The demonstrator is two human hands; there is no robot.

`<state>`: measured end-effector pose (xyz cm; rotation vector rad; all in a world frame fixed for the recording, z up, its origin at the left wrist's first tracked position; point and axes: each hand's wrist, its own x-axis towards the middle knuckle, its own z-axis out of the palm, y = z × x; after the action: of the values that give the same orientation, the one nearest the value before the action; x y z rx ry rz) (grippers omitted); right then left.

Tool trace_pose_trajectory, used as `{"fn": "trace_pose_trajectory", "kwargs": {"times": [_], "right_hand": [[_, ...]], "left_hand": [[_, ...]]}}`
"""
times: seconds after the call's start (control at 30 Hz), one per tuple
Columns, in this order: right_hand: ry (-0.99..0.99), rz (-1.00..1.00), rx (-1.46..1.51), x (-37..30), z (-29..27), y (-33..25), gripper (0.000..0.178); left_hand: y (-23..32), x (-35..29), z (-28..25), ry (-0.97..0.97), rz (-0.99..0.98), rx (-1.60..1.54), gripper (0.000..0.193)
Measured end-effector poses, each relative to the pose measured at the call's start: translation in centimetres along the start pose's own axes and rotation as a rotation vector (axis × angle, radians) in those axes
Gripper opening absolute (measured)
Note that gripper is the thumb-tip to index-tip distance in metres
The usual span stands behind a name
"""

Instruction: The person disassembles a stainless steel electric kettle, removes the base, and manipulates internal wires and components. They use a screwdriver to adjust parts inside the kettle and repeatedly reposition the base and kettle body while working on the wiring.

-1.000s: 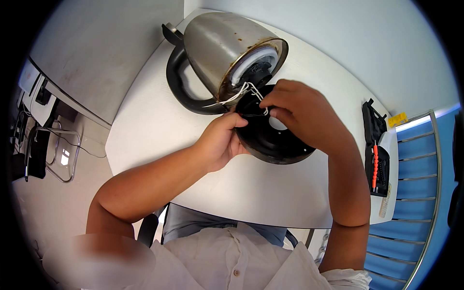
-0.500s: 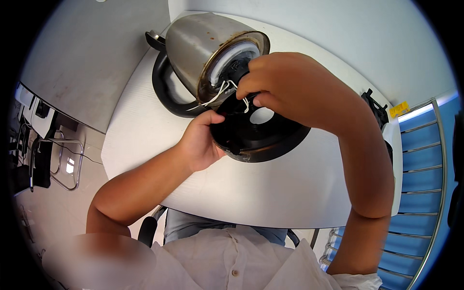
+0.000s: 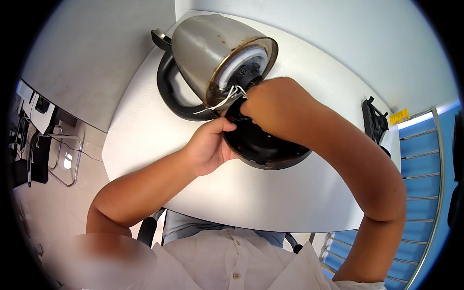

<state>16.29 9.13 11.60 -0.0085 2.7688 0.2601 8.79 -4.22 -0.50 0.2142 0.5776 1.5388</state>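
A stainless steel electric kettle (image 3: 205, 46) lies on its side, its underside facing me with rust along the rim and a black connector in the middle. Its black handle (image 3: 166, 87) points left. White wires (image 3: 226, 100) run from the underside to a round black plastic base cover (image 3: 268, 157). My left hand (image 3: 212, 145) grips that cover by its left edge, thumb on top. Over the cover's far side, my right hand (image 3: 275, 106) is closed with fingers bent down near the wires. Whatever its fingertips hold is hidden behind the hand.
The kettle rests on a white table (image 3: 290, 198) with curved edges. At the right edge lie a black plastic case (image 3: 374, 118) and a yellow item (image 3: 399, 116). A metal railing (image 3: 420, 198) stands beyond, and a grey partition (image 3: 96, 63) rises at the left.
My right hand has moved down and closer to the wires, now covering the cover's central hole. Kettle, cover and left hand appear slightly further right in view.
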Motion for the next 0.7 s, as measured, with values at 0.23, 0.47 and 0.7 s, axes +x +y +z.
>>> {"fn": "trace_pose_trajectory", "kwargs": {"times": [0.23, 0.47, 0.7], "right_hand": [[0.167, 0.035, 0.183, -1.3, 2.7, 0.4, 0.013], [0.276, 0.047, 0.346, -1.2, 4.4, 0.0, 0.004], [0.33, 0.02, 0.376, -1.1, 4.6, 0.1, 0.004]], "left_hand": [[-0.3, -0.2, 1.2, 0.059, 0.073, 0.076, 0.053], [-0.8, 0.2, 1.7, 0.252, 0.116, 0.111, 0.055], [-1.3, 0.6, 2.1, 0.315, 0.154, 0.075, 0.053]]}}
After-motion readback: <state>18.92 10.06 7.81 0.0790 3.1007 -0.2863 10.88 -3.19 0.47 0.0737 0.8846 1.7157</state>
